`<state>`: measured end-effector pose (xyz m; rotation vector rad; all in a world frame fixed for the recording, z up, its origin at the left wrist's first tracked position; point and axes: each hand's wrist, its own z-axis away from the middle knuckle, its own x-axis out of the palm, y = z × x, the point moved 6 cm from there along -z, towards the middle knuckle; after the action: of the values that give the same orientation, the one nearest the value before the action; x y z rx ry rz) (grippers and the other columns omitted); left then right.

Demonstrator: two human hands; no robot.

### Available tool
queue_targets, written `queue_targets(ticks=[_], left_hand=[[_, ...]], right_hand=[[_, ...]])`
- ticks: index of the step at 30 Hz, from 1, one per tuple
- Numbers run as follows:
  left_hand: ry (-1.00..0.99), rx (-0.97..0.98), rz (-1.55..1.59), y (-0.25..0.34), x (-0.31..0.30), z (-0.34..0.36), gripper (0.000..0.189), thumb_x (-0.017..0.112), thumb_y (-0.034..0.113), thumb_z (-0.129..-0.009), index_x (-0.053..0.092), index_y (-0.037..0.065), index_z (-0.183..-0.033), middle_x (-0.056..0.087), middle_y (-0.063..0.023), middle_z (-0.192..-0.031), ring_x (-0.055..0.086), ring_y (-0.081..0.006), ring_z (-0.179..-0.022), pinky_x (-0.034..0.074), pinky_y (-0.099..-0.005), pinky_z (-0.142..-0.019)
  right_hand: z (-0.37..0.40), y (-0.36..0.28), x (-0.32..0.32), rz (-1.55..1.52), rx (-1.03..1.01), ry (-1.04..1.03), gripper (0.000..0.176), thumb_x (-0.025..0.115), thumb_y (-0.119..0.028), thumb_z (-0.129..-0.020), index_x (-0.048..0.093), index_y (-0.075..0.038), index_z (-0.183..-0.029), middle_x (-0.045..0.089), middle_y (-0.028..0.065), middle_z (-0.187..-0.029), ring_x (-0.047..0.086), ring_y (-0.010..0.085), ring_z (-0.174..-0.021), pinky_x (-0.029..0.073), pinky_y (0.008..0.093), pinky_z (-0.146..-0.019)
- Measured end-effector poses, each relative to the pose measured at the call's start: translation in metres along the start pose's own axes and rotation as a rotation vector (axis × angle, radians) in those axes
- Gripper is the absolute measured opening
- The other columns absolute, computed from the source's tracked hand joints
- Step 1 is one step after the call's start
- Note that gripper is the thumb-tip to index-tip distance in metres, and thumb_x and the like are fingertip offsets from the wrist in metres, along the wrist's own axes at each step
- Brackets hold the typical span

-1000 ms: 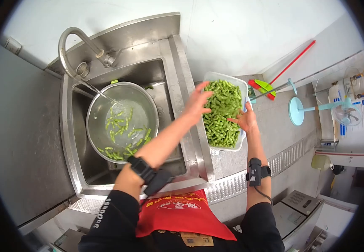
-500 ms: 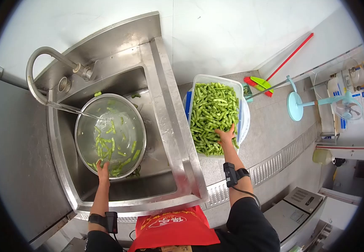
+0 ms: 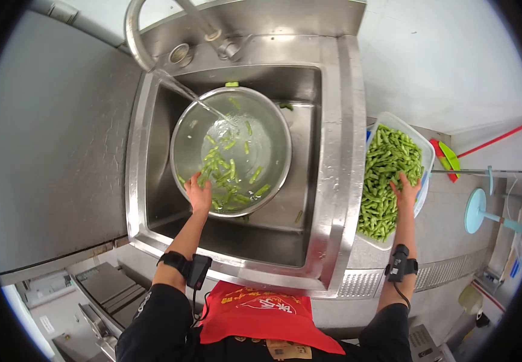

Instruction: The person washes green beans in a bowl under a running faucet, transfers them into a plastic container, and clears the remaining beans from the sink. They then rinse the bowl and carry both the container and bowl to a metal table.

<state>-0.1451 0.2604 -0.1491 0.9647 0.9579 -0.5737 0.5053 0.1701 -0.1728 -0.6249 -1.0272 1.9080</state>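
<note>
My left hand [image 3: 199, 193] is at the near left rim of a round metal basin [image 3: 286, 158], its fingers apart over green edamame pods [image 3: 216, 164] in the water. Some pods float loosely and others cluster near that hand. A stream from the curved faucet [image 3: 137, 36] runs into the basin, which sits in a steel sink [image 3: 255, 244]. To the right, my right hand [image 3: 405, 192] rests with spread fingers on a heap of edamame pods [image 3: 387, 158] inside a clear plastic bin [image 3: 424, 143]. Its fingertips touch the pods.
A few stray pods [image 3: 286, 106] lie in the sink outside the basin. The sink's raised right edge [image 3: 340, 175] stands between basin and bin. Beyond the bin are a red-handled broom [image 3: 496, 137] and a light-blue fan base [image 3: 474, 211]. A floor drain grate [image 3: 360, 283] runs nearby.
The view has turned toward the sink, so sink and bin appear shifted right. My left hand reaches slightly further over the basin's rim. My right hand stays on the pods in the bin.
</note>
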Motion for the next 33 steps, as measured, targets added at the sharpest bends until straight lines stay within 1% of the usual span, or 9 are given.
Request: queue_targets(ticks=[6,7,10,13,16,20,26,31,33], left_hand=[[-0.081,-0.045,-0.072,0.053,-0.017,-0.035,0.081,0.065,0.06,-0.063,0.032,0.033,-0.132,0.01,-0.0201,-0.14,0.015,-0.0402,-0.129,0.023,-0.0551,-0.098],[-0.146,-0.028,-0.077,0.065,-0.014,-0.039,0.084,0.064,0.063,-0.062,0.03,0.035,-0.132,0.011,-0.0196,-0.141,0.013,-0.0403,-0.129,0.022,-0.0574,-0.098],[-0.372,0.244,-0.29,0.102,0.013,-0.035,0.071,0.068,0.054,-0.063,0.043,0.029,-0.124,0.024,-0.0141,-0.136,0.023,-0.0396,-0.125,0.027,-0.0622,-0.092],[-0.519,0.464,-0.259,0.095,0.033,-0.033,0.044,0.07,0.033,-0.067,0.055,0.021,-0.107,0.041,-0.0109,-0.118,0.041,-0.0367,-0.111,0.038,-0.0542,-0.086],[-0.485,0.581,-0.048,0.062,0.037,-0.041,0.025,0.064,0.013,-0.068,0.057,0.014,-0.092,0.049,-0.0112,-0.095,0.052,-0.0328,-0.092,0.045,-0.0437,-0.077],[-0.24,0.526,0.212,0.032,-0.038,-0.049,0.024,0.058,0.006,-0.071,0.057,0.011,-0.094,0.053,-0.0141,-0.085,0.054,-0.0324,-0.08,0.044,-0.0371,-0.073],[-0.167,0.382,0.169,-0.038,-0.058,-0.071,0.033,0.053,0.005,-0.075,0.055,0.005,-0.107,0.055,-0.0207,-0.105,0.054,-0.0359,-0.093,0.043,-0.0393,-0.082],[-0.321,0.313,0.158,-0.038,-0.026,-0.057,0.03,0.049,0.012,-0.079,0.057,0.003,-0.107,0.058,-0.0224,-0.099,0.055,-0.0338,-0.097,0.043,-0.0396,-0.083],[-0.415,0.237,0.233,-0.037,-0.001,-0.054,0.031,0.049,0.016,-0.081,0.057,0.003,-0.107,0.059,-0.0231,-0.097,0.055,-0.033,-0.097,0.043,-0.0381,-0.082]], right_hand=[[0.058,-0.058,0.014,0.401,-0.028,-0.136,0.08,0.064,-0.016,-0.078,0.01,-0.018,-0.136,0.017,0.0151,-0.138,0.039,0.0278,-0.113,0.05,0.0431,-0.073],[0.065,-0.062,0.015,0.306,-0.095,-0.105,0.064,0.06,-0.013,-0.079,0.026,-0.015,-0.133,0.029,0.0123,-0.134,0.041,0.0215,-0.111,0.049,0.0386,-0.073],[0.11,-0.077,0.059,0.139,-0.148,-0.404,0.046,0.057,-0.009,-0.08,0.042,-0.008,-0.123,0.048,0.0103,-0.118,0.048,0.0203,-0.104,0.05,0.0293,-0.069],[0.181,-0.074,0.147,0.215,-0.132,-0.741,0.035,0.053,-0.004,-0.08,0.049,-0.005,-0.115,0.054,0.0081,-0.108,0.055,0.0182,-0.094,0.049,0.0285,-0.072],[0.251,-0.024,0.246,0.369,-0.061,-1.024,0.038,0.057,-0.007,-0.078,0.05,-0.002,-0.115,0.055,0.0103,-0.108,0.055,0.0211,-0.1,0.047,0.0305,-0.082],[0.272,0.086,0.302,0.982,-0.346,-1.034,0.062,0.066,-0.033,-0.074,0.044,-0.002,-0.124,0.048,0.0164,-0.122,0.046,0.0282,-0.114,0.041,0.0317,-0.091],[0.294,0.157,0.31,1.059,0.38,-0.864,0.071,0.051,-0.049,-0.079,0.028,-0.012,-0.135,0.029,0.0155,-0.137,0.032,0.0331,-0.124,0.049,0.0417,-0.08],[0.315,0.202,0.309,0.82,0.587,-0.887,0.067,0.042,-0.052,-0.083,0.019,-0.019,-0.138,0.017,0.0089,-0.142,0.032,0.0316,-0.124,0.052,0.0489,-0.072],[0.327,0.225,0.312,0.624,0.698,-0.889,0.067,0.042,-0.054,-0.083,0.023,-0.016,-0.136,0.032,0.0093,-0.135,0.035,0.0287,-0.122,0.047,0.0534,-0.078]])
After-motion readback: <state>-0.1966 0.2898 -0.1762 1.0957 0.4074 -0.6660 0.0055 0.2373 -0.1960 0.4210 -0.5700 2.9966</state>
